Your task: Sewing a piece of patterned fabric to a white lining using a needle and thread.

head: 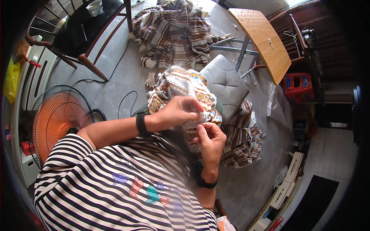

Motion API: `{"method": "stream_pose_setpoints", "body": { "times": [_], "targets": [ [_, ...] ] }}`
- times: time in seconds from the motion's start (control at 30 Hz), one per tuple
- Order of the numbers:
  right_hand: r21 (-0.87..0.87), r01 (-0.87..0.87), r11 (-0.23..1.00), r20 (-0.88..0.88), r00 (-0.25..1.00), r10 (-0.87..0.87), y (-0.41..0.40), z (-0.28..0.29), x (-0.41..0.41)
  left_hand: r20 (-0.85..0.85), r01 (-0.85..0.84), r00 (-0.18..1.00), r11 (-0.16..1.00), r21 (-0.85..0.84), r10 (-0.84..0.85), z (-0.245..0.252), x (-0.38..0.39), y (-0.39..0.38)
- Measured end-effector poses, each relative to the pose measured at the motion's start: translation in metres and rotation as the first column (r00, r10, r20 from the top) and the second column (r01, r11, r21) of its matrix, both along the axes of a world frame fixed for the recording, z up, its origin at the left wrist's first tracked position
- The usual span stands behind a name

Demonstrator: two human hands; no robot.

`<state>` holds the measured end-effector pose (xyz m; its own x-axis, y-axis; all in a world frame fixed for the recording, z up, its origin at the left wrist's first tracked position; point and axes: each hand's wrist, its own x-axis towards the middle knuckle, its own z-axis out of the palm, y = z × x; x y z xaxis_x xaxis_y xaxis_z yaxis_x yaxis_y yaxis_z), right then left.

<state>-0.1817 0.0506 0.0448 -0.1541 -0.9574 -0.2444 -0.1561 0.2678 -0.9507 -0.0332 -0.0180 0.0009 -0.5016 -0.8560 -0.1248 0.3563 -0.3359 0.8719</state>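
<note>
A knitted garment (185,83) in white, orange, brown and blue bands lies bunched across my lap. My left hand (176,112) pinches a fold of its knit between thumb and fingers. Just below and to the right, my right hand (212,138) is close against the cloth, its thumb and fingertips drawn together. Whether a thread or a bit of knit sits between those fingertips is too small to tell. Both wrists wear black bands. Past the lap, a large heap of brown striped knitwear (179,34) rests on the floor, and more striped knit pieces (242,138) lie at right.
A grey quilted cushion (225,83) stands right of the lap garment. Beyond it is a tilted wooden folding table (260,40) on metal legs. An orange-bladed fan (57,124) is at left, near a dark chair (83,34) bearing a mug (94,8). A black cable (118,65) crosses the floor.
</note>
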Motion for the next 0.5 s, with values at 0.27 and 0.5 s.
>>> {"method": "stream_pose_setpoints", "body": {
  "times": [0.27, 0.5],
  "targets": [
    [-0.016, 0.031, 0.999, 0.004, 1.000, -0.031, 0.001, -0.002, 0.004, 0.019, -0.002, 1.000, 0.999, -0.047, 0.003, 0.008, 0.002, 0.002],
    [-0.419, -0.045, 0.907, -0.496, 0.848, -0.187, 0.010, -0.030, 0.008, -0.076, 0.020, 0.997, 0.992, 0.124, -0.011, 0.006, -0.001, 0.003]
  ]
}}
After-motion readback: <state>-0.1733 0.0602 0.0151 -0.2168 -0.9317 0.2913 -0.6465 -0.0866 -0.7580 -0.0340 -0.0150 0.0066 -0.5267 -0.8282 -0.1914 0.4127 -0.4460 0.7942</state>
